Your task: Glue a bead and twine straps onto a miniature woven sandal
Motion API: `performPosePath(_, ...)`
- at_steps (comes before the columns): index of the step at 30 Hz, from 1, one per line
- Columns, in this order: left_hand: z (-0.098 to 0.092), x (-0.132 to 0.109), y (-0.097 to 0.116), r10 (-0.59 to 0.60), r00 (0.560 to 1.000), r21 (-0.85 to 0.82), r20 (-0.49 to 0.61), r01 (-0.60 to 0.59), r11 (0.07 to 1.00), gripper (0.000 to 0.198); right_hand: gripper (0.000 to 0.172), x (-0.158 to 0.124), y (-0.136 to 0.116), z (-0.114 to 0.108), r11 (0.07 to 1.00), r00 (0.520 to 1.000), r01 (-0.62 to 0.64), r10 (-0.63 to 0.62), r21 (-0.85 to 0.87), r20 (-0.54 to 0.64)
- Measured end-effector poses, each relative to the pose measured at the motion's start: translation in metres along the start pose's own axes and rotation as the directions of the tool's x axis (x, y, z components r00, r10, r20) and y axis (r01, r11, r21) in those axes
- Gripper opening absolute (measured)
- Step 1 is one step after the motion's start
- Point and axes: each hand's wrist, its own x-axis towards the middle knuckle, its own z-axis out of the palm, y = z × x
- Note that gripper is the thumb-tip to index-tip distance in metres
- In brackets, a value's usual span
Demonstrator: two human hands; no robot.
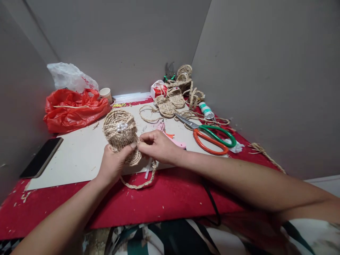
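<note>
A small slipper woven from braided straw cord, with white pearl beads on its strap, is held up over the grey board. My left hand grips its lower left side, the thumb pressed across the front. At its right edge, my right hand pinches the braided straw cord where it meets the slipper; the fingertips partly hide that spot. From there the cord's loose length loops down over the red cloth. A pink glue gun lies behind my right hand, with a clear glue stick below.
Scissors with green and orange handles lie right of the board. Behind are more straw slippers, a cord roll and pliers. A phone, red bag and paper cup stand left. Grey walls enclose the table.
</note>
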Motion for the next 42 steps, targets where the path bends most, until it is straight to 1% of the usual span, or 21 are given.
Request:
performPosePath(3, -0.001, 0.004, -0.001, -0.044, 0.999, -0.066, 0.014, 0.045, 0.997, 0.037, 0.021, 0.001, -0.003, -0.003, 0.998, 0.998, -0.031, 0.029, 0.053, 0.049)
performPosePath(7, -0.004, 0.005, -0.001, -0.016, 0.999, 0.025, -0.028, 0.016, 1.0, 0.031, 0.029, 0.003, -0.005, -0.006, 0.992, 0.99, -0.067, 0.054, 0.103, 0.131)
performPosePath(10, -0.005, 0.006, -0.003, 0.003, 1.0, 0.046, -0.029, -0.002, 0.999, 0.029, 0.041, 0.006, -0.005, -0.009, 0.994, 0.983, -0.084, 0.07, 0.073, 0.169)
performPosePath(13, -0.006, 0.009, -0.004, -0.021, 0.998, -0.018, -0.051, 0.021, 1.0, 0.032, 0.053, 0.009, -0.005, -0.021, 0.999, 0.996, -0.053, 0.052, 0.009, 0.067)
performPosePath(15, -0.007, 0.012, -0.003, -0.04, 0.996, -0.091, -0.08, 0.033, 0.995, 0.034, 0.054, 0.01, -0.006, -0.035, 0.996, 0.999, -0.01, 0.007, -0.089, -0.041)
performPosePath(16, -0.008, 0.014, -0.002, -0.043, 0.994, -0.13, -0.096, 0.03, 0.991, 0.035, 0.051, 0.01, -0.006, -0.043, 0.983, 0.996, 0.016, -0.032, -0.183, -0.082)
performPosePath(18, -0.01, 0.018, 0.002, -0.039, 0.991, -0.203, -0.13, 0.012, 0.979, 0.038, 0.04, 0.008, -0.006, -0.057, 0.89, 0.988, 0.056, -0.116, -0.452, -0.106)
performPosePath(19, -0.011, 0.019, 0.005, -0.037, 0.989, -0.228, -0.146, 0.002, 0.974, 0.038, 0.035, 0.006, -0.005, -0.063, 0.804, 0.986, 0.052, -0.135, -0.593, -0.096)
performPosePath(21, -0.012, 0.022, 0.009, -0.036, 0.985, -0.262, -0.17, -0.01, 0.965, 0.038, 0.029, -0.001, -0.001, -0.07, 0.603, 0.993, 0.01, -0.097, -0.798, -0.061)
performPosePath(23, -0.013, 0.023, 0.012, -0.036, 0.983, -0.287, -0.183, -0.018, 0.958, 0.037, 0.033, -0.007, 0.006, -0.072, 0.449, 1.0, -0.02, 0.001, -0.894, -0.022)
performPosePath(24, -0.013, 0.023, 0.013, -0.034, 0.982, -0.296, -0.185, -0.022, 0.955, 0.037, 0.036, -0.01, 0.01, -0.071, 0.4, 0.999, -0.021, 0.044, -0.916, -0.004)
performPosePath(27, -0.014, 0.023, 0.013, -0.024, 0.984, -0.32, -0.177, -0.034, 0.947, 0.037, 0.04, -0.014, 0.02, -0.065, 0.347, 0.993, -0.036, 0.117, -0.937, 0.005)
performPosePath(29, -0.016, 0.022, 0.013, -0.018, 0.987, -0.325, -0.162, -0.036, 0.945, 0.036, 0.039, -0.014, 0.025, -0.061, 0.367, 0.991, -0.061, 0.13, -0.928, -0.013)
performPosePath(31, -0.017, 0.021, 0.012, -0.01, 0.989, -0.331, -0.149, -0.041, 0.943, 0.035, 0.035, -0.013, 0.029, -0.06, 0.437, 0.993, -0.073, 0.119, -0.897, -0.023)
performPosePath(32, -0.018, 0.021, 0.012, -0.008, 0.99, -0.335, -0.143, -0.041, 0.941, 0.035, 0.033, -0.013, 0.03, -0.061, 0.493, 0.994, -0.074, 0.107, -0.867, -0.023)
performPosePath(34, -0.02, 0.021, 0.01, -0.006, 0.991, -0.342, -0.134, -0.04, 0.939, 0.033, 0.03, -0.016, 0.032, -0.067, 0.654, 0.996, -0.075, 0.087, -0.753, -0.023)
performPosePath(36, -0.022, 0.021, 0.009, -0.002, 0.992, -0.343, -0.123, -0.04, 0.939, 0.032, 0.03, -0.021, 0.032, -0.077, 0.839, 0.994, -0.105, 0.104, -0.533, -0.032)
performPosePath(37, -0.023, 0.021, 0.008, 0.003, 0.993, -0.34, -0.118, -0.043, 0.939, 0.031, 0.032, -0.025, 0.029, -0.084, 0.912, 0.99, -0.141, 0.134, -0.386, -0.045)
performPosePath(38, -0.023, 0.021, 0.007, 0.008, 0.993, -0.336, -0.116, -0.046, 0.941, 0.03, 0.035, -0.028, 0.026, -0.09, 0.956, 0.983, -0.181, 0.172, -0.23, -0.06)
performPosePath(40, -0.024, 0.021, 0.005, 0.008, 0.994, -0.335, -0.109, -0.044, 0.941, 0.03, 0.038, -0.035, 0.016, -0.1, 0.978, 0.968, -0.203, 0.208, 0.052, -0.14)
performPosePath(42, -0.023, 0.021, 0.003, 0.003, 0.994, -0.329, -0.107, -0.039, 0.943, 0.031, 0.041, -0.04, 0.005, -0.104, 0.959, 0.953, -0.099, 0.168, 0.266, -0.252)
